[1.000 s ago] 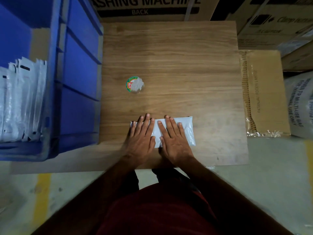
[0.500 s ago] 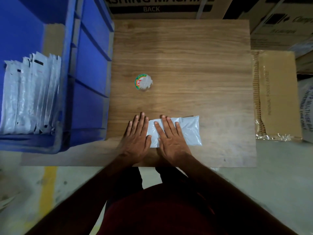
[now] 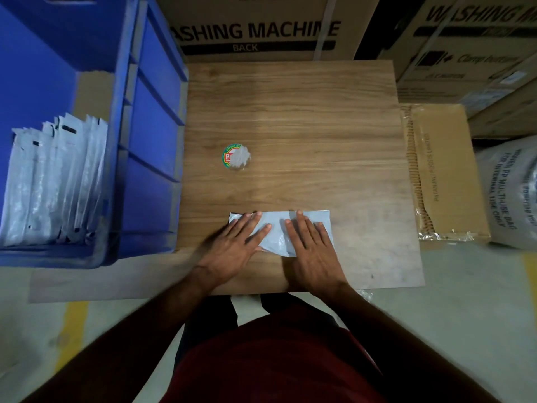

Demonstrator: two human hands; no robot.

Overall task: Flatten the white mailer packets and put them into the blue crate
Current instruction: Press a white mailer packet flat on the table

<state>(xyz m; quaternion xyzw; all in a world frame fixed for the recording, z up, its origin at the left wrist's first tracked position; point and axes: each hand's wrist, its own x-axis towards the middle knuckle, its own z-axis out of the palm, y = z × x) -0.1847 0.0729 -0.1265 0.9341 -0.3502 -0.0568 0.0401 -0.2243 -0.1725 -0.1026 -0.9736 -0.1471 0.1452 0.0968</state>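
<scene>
One white mailer packet lies flat near the front edge of the wooden table. My left hand presses on its left part with straight, spread fingers. My right hand presses on its right part the same way, covering the packet's lower right corner. The blue crate stands to the left of the table. Several white mailer packets stand on edge inside the crate, in a row.
A round sticker with a worn patch sits on the table's left middle. Brown cartons marked "washing machine" stand behind the table. A flat carton and a white woven bag lie to the right.
Both hands have slid apart along the packet, the left one to the left and the right one to the right. More of the packet's middle shows between them. The camera view has shifted.
</scene>
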